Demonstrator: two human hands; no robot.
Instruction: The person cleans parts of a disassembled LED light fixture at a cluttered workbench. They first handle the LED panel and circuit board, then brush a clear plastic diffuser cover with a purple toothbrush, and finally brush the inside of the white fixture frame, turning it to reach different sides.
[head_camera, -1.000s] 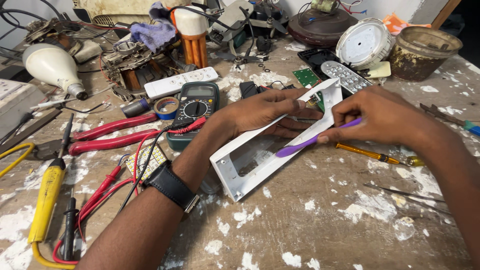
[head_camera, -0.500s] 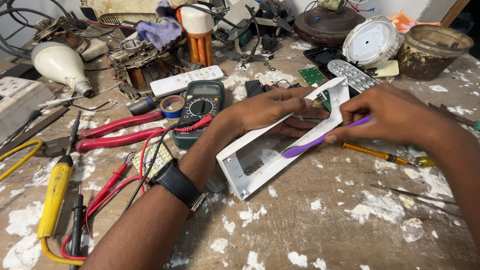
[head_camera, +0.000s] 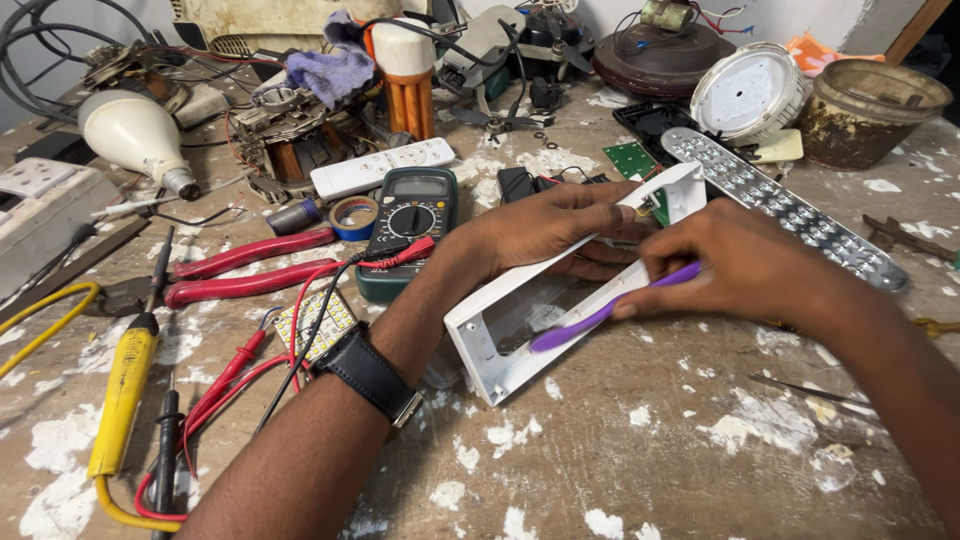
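Steadying the white casing (head_camera: 520, 330), the left hand (head_camera: 545, 228) grips its edge — right hand (head_camera: 745, 265) pinches a purple tool (head_camera: 590, 318).

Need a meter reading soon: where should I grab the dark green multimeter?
Grip the dark green multimeter across its long sides at the upper body, from above. It lies flat, face up; red probe leads cross its lower end, and the left hand lies right beside it.

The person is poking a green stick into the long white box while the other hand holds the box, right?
Not quite. In the head view the stick is purple, not green. The right hand pokes it into the long white box, and the left hand holds the box.
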